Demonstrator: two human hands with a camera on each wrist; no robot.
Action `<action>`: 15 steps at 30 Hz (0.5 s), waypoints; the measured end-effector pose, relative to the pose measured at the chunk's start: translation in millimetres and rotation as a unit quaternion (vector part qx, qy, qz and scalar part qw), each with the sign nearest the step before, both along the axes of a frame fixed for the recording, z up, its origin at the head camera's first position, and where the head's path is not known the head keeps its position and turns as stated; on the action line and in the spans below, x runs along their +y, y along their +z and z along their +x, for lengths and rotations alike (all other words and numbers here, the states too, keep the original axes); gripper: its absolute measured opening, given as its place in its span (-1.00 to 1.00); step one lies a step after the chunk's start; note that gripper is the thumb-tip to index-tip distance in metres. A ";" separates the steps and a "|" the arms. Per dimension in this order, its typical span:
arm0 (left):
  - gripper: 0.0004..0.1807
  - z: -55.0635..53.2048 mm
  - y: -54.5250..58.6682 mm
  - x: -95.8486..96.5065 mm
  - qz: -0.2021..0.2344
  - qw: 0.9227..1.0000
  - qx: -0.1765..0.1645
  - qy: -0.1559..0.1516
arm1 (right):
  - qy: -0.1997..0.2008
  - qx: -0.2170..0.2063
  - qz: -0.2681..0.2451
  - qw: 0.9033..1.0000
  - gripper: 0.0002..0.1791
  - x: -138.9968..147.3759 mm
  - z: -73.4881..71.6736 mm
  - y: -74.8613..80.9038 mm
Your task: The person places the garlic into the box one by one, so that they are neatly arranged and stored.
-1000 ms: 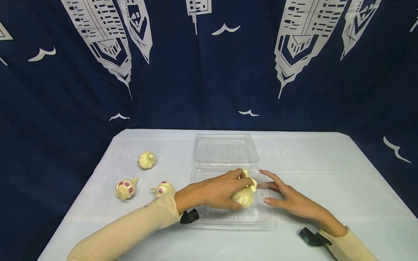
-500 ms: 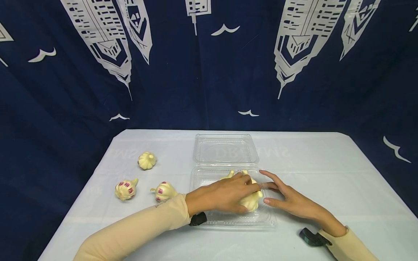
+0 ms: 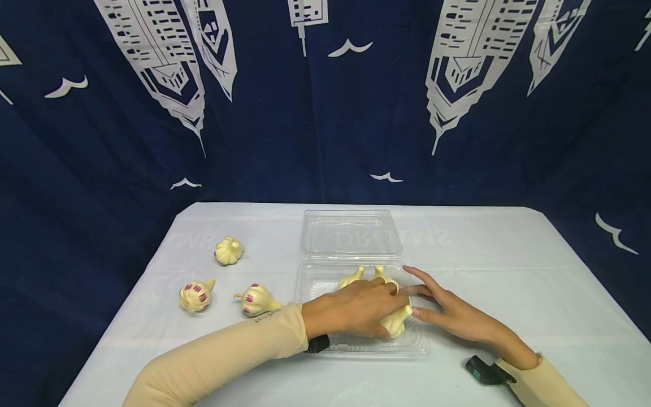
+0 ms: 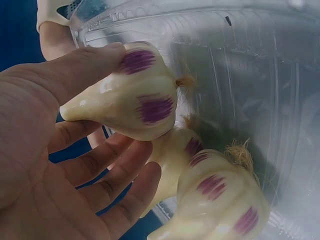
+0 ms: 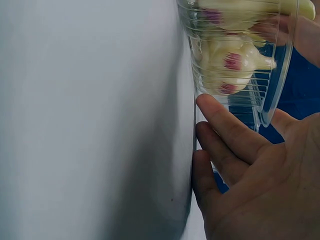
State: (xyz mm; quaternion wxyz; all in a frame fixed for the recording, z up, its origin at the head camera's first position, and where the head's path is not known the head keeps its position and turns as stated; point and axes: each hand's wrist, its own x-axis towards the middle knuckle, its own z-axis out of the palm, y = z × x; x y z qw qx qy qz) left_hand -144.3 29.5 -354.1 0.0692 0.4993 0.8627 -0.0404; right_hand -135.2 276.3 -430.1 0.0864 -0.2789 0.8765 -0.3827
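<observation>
My left hand (image 3: 356, 308) pinches a garlic bulb (image 4: 142, 97) with purple patches, low inside the clear plastic clamshell box (image 3: 356, 346). The thumb lies on one side of the bulb and fingers on the other; its neck (image 3: 407, 311) points to the right. Two more garlic bulbs sit behind it in the box, one on the left (image 3: 351, 278) and one on the right (image 3: 379, 273), partly hidden by the hand. At the box's right wall, my right hand (image 3: 450, 314) stands with spread fingers. In the right wrist view its fingertips (image 5: 205, 102) are beside the wall.
The box's lid (image 3: 352, 233) lies folded back behind it. Left of the box are three loose garlic bulbs: one at the back (image 3: 229, 250), one at far left (image 3: 195, 295), one near the left sleeve (image 3: 256, 299). A white cloth (image 3: 488, 243) covers the table.
My left hand has moved right and towards the front of the box with its garlic bulb, uncovering more of the two bulbs behind. The right hand has stayed in place.
</observation>
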 end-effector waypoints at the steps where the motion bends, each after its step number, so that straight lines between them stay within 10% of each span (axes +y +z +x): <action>1: -0.40 0.2 -0.3 0.6 -0.002 1.000 -0.003 0.002 | 0.001 0.001 0.001 1.000 -0.14 -0.2 0.2 0.6; 15: -0.35 1.6 -3.6 6.2 -0.011 1.000 -0.017 0.016 | -0.004 -0.019 0.001 1.000 -0.21 -0.9 1.2 2.3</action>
